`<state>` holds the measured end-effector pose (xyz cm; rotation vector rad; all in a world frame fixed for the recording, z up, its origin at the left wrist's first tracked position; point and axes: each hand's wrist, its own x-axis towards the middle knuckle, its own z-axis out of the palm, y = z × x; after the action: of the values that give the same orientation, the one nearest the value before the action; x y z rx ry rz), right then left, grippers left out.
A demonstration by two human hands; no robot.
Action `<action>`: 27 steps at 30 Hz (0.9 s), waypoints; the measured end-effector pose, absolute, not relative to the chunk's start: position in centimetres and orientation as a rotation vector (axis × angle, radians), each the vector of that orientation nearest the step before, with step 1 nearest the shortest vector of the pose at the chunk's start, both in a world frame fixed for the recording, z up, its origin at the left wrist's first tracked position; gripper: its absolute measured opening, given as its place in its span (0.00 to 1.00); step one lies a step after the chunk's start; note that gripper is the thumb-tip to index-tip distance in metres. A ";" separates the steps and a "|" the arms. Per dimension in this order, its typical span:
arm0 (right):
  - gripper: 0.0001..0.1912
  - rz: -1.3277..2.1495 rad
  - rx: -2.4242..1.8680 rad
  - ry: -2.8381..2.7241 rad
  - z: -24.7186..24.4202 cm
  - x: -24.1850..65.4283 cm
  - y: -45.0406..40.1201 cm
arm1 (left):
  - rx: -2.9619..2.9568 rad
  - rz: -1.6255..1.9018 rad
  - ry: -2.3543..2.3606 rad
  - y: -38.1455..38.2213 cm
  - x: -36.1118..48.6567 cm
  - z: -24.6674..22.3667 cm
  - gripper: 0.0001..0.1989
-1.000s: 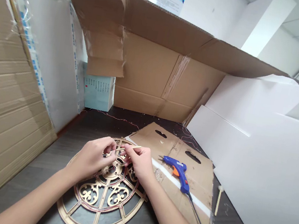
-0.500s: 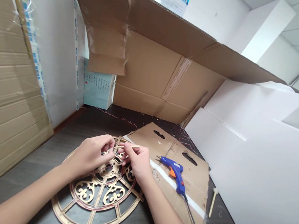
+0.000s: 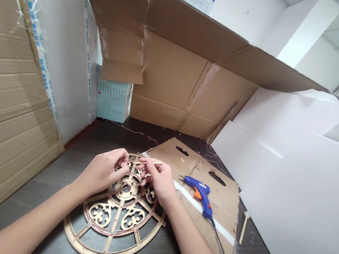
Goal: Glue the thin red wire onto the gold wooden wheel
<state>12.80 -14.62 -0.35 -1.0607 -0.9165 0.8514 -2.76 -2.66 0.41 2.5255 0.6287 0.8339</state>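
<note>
A round, pale wooden openwork frame (image 3: 111,242) with scroll cut-outs and thin red wires along its rings lies flat on the dark table. Over its far half, my right hand (image 3: 157,178) pinches a thin pale stick (image 3: 153,163) between thumb and fingers, the stick lying nearly level. Close by on the left, my left hand (image 3: 108,168) has its fingers curled and thumb drawn in above the frame. What sits between those fingertips, if anything, is too small to make out. The hands are slightly apart and cover part of the frame's far side.
A blue glue gun (image 3: 199,192) with an orange trigger rests on a flat cardboard sheet (image 3: 196,159) at the right, its cord running toward me. Beyond lies a small pale stick with a white head (image 3: 243,227). Cardboard and white panels (image 3: 277,180) enclose the table; a light-blue box (image 3: 112,101) stands behind.
The stick in my right hand has drawn away from my left fingertips, leaving a small gap between the hands. The view has shifted slightly.
</note>
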 end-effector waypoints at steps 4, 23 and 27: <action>0.30 0.833 -1.103 -0.867 -0.4 13.1 -14.6 | 2.433 0.908 0.605 -2.5 -3.1 0.7 0.09; 0.23 0.123 -1.710 -1.268 -0.9 14.2 -15.3 | 2.568 0.892 0.761 -2.6 -2.5 0.6 0.12; 0.24 0.117 -1.731 -1.278 -1.2 14.5 -15.2 | 2.526 0.979 0.796 -1.8 -2.7 0.6 0.12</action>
<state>14.54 -15.17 -1.16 -1.7307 -1.2785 0.1167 -2.69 -1.80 0.57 2.5263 0.7964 0.9788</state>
